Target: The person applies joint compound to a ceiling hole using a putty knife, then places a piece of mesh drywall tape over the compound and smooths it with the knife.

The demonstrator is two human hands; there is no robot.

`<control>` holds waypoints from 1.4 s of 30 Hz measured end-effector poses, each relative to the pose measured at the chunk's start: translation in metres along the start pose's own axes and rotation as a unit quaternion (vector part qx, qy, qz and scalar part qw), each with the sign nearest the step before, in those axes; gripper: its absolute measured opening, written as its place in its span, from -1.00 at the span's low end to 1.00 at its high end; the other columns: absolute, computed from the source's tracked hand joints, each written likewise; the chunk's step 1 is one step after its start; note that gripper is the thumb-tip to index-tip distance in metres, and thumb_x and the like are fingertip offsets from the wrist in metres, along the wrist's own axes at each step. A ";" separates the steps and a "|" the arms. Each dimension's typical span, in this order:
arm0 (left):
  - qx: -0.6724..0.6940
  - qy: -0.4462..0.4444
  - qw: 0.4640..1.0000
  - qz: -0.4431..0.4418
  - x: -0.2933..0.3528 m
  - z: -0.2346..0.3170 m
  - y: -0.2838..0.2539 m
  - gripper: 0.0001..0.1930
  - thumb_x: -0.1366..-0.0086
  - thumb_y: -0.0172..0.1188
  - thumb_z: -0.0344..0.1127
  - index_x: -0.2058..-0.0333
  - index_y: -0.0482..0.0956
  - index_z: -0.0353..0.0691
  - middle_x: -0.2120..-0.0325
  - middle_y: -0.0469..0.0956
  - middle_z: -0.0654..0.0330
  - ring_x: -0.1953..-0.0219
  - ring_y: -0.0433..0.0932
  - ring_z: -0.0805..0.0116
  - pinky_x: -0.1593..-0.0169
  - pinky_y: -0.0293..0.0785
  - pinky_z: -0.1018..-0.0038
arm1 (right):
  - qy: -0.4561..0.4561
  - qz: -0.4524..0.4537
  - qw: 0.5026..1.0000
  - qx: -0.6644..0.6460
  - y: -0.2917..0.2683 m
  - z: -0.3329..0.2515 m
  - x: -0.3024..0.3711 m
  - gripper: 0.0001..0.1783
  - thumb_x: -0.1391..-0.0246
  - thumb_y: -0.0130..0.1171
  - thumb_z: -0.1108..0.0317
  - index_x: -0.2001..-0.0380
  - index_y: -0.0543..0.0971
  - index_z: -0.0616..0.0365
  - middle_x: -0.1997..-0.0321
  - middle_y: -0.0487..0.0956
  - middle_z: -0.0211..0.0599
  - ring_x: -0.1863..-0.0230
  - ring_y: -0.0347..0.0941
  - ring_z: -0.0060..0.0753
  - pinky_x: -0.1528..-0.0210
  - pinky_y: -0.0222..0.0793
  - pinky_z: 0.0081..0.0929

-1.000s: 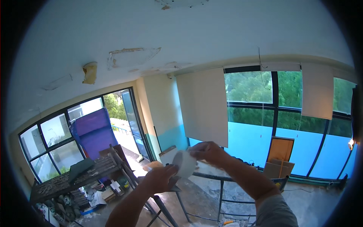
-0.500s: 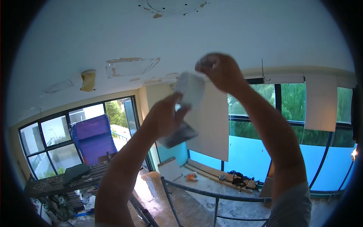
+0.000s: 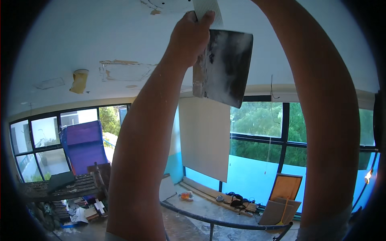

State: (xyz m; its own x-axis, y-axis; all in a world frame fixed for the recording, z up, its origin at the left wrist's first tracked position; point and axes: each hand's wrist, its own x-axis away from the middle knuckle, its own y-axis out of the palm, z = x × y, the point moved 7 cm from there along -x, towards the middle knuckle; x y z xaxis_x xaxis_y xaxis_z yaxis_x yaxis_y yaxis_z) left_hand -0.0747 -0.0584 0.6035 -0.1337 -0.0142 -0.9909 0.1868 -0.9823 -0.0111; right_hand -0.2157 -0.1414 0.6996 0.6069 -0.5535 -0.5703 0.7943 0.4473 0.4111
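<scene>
Raised overhead, my left hand (image 3: 191, 38) is closed on a dark, flat rectangular plate (image 3: 229, 66) smeared with white, plaster-like residue. The plate hangs below and to the right of the fingers. A white ribbed strip (image 3: 209, 13) rises past the thumb and runs out at the top edge; the thumb presses on it. Whether the strip and the plate are joined cannot be told. My right forearm (image 3: 321, 92) reaches up on the right, with its hand beyond the top edge. The white ceiling (image 3: 136, 36) has patched and peeling spots.
A dark metal railing (image 3: 217, 221) curves across in front, below my arms. At left stands a cluttered slatted bench (image 3: 64, 188). Boards (image 3: 281, 197) lean by the windows, and a yellow piece (image 3: 79, 81) hangs from the ceiling. A pale blind (image 3: 205, 136) covers one window.
My left hand has risen with the plate and strip, and the plate's smeared face now shows. My right hand has gone up out of view. The view has shifted slightly.
</scene>
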 end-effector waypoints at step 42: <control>-0.020 -0.222 0.955 -0.195 0.197 -0.132 -0.008 -0.52 -0.28 0.13 0.04 0.13 0.49 -0.33 0.30 0.58 -0.07 0.19 0.57 0.08 0.07 0.41 0.27 | 0.449 -0.286 0.788 -0.309 0.045 -0.134 0.286 -0.65 -0.02 0.28 0.21 0.12 0.65 0.09 0.04 0.62 -0.16 0.09 0.58 -0.35 0.00 0.48 -0.42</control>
State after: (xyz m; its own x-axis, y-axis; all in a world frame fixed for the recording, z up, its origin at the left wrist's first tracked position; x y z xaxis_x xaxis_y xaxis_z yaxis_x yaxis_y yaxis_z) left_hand 0.0256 -0.0285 0.3911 -0.5994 0.2653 -0.7552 0.0742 -0.9210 -0.3824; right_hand -0.0105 -0.1851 0.4597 -0.3298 -0.1923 -0.9243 0.5975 0.7155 -0.3620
